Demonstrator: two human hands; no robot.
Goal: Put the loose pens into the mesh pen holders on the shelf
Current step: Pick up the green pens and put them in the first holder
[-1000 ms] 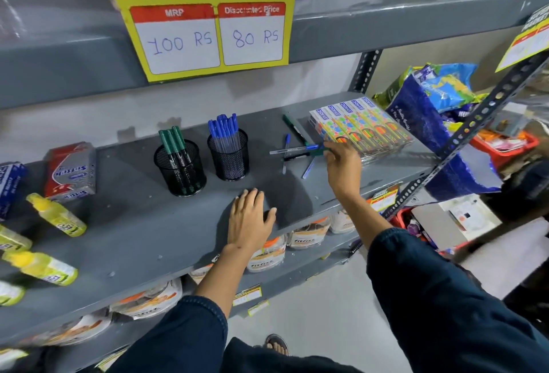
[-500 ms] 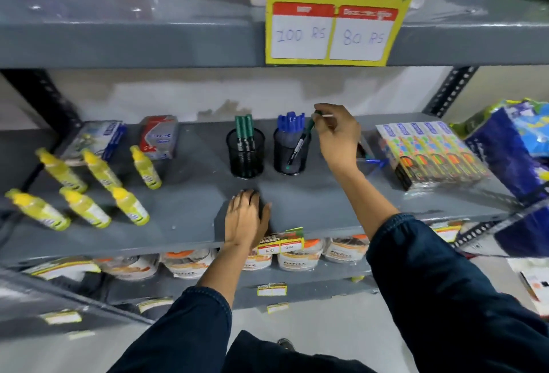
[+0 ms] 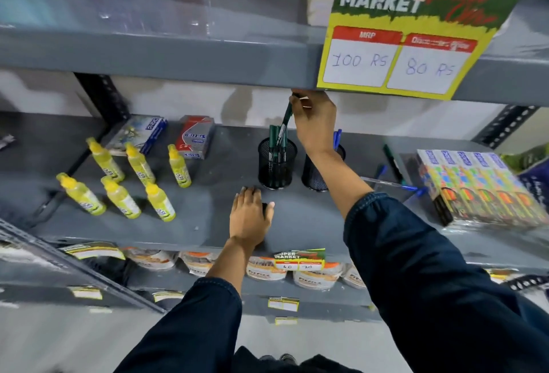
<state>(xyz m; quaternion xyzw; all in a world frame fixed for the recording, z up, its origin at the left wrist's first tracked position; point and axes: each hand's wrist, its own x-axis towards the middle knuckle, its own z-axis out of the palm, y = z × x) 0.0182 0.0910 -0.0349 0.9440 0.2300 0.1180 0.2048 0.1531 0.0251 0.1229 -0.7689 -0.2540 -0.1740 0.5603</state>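
1. A grey metal shelf (image 3: 208,218) runs across the middle of the frame, with a pale wall behind it and another grey shelf board above it along the top.
2. A yellow and green price sign (image 3: 413,31) hangs from the upper board at the upper right, reading "SUPER MARKET", "100 RS" and "80 RS".
3. Two black mesh pen holders stand side by side at the centre of the frame: the left holder (image 3: 277,164) holds green pens upright, and the right holder (image 3: 315,175) is mostly hidden behind the forearm, with blue pens (image 3: 336,138) showing above its rim.
4. The right hand (image 3: 315,123) is raised above the left holder, just under the upper board, with its fingers pinched on the top end of a green pen (image 3: 285,121). The pen hangs tilted, its lower end among the green pens at the holder's mouth (whether it touches them cannot be told).
5. The left hand (image 3: 251,215) lies palm down on the shelf, lower centre, near the front of the left holder, fingers relaxed and grasping nothing.
6. Loose pens (image 3: 392,184) lie on the shelf at the right, between the right holder and a pack of colourful boxes (image 3: 475,185): a dark green one further back and blue ones nearer the front.
7. Six yellow bottles (image 3: 127,176) lie at the left of the frame, with two small boxes (image 3: 169,135) behind them near the wall.
8. Both arms wear dark blue sleeves (image 3: 416,268), which fill the lower part of the frame.
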